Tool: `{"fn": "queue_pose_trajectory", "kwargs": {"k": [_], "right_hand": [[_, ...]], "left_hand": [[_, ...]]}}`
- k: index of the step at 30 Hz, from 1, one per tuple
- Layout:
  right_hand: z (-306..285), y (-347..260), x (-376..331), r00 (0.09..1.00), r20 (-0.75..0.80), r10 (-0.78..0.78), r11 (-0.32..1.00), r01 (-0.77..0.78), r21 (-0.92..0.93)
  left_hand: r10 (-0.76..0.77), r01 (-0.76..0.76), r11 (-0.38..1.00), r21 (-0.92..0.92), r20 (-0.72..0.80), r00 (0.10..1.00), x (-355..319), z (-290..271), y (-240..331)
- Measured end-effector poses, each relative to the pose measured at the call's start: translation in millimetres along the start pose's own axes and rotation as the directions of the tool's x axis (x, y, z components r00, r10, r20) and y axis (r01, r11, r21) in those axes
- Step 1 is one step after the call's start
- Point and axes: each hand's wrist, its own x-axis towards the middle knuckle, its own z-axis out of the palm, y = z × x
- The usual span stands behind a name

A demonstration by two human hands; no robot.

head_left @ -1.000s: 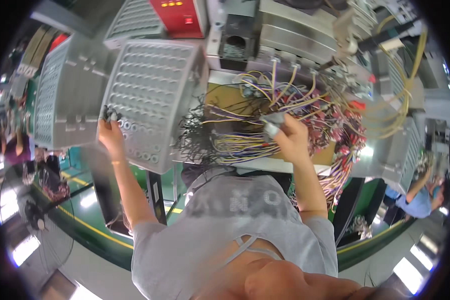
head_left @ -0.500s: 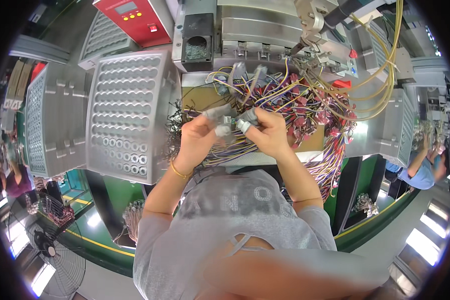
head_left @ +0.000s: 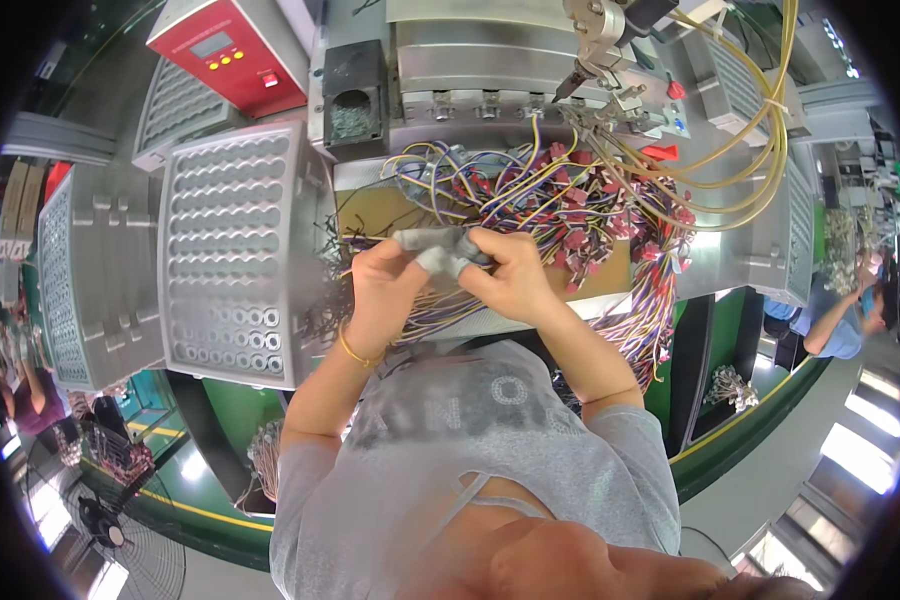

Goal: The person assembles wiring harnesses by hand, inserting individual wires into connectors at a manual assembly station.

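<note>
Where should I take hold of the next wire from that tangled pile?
Probably by a red end piece on the wire pile, coming from the near side just right of the right hand. The end pieces stick out of the tangle; the thin wires cross each other.

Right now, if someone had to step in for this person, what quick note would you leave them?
Left hand: raised in front of the chest, grey covers on its fingertips, pinching thin wires together with the other hand.
Right hand: meets the left at the middle, fingertips also covered in grey, on the same wires.
Wire pile: a tangle of coloured leads with red ends lies on the bench just beyond the hands, under the grey machine.
Tray: grey, full of round holes, stands to the left, untouched.
Done: some wires are in hand.
Left: I cannot tell how many of the pile have been handled.
</note>
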Motion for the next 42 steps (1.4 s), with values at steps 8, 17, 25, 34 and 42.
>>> {"fn": "queue_pose_trajectory", "kwargs": {"k": [8,17,25,34,42], "right_hand": [[-24.1,4.7,-1.4,0.943,0.147,0.297,0.915,-0.325,0.240],[-153.8,64.0,-9.2,0.580,-0.752,0.313,0.874,0.135,0.467],[-146.3,100.7,31.3,0.558,-0.792,0.246,0.833,0.296,0.467],[-137.6,80.0,48.4,0.500,-0.774,0.389,0.798,0.236,0.554],[-141.9,99.2,42.2,0.707,-0.616,0.349,0.846,0.046,0.532]], "left_hand": [[-0.201,0.238,0.918,-0.318,0.145,0.969,12.2,22.8,1.3],[0.095,-0.285,0.644,0.710,0.295,0.951,18.3,5.4,-61.0],[0.161,-0.373,0.523,0.767,0.341,0.926,8.8,5.5,-50.6],[0.190,-0.098,0.710,0.697,-0.056,0.980,5.4,-28.9,0.6],[0.254,-0.275,0.685,0.675,0.133,0.958,13.8,-11.3,4.0]]}}
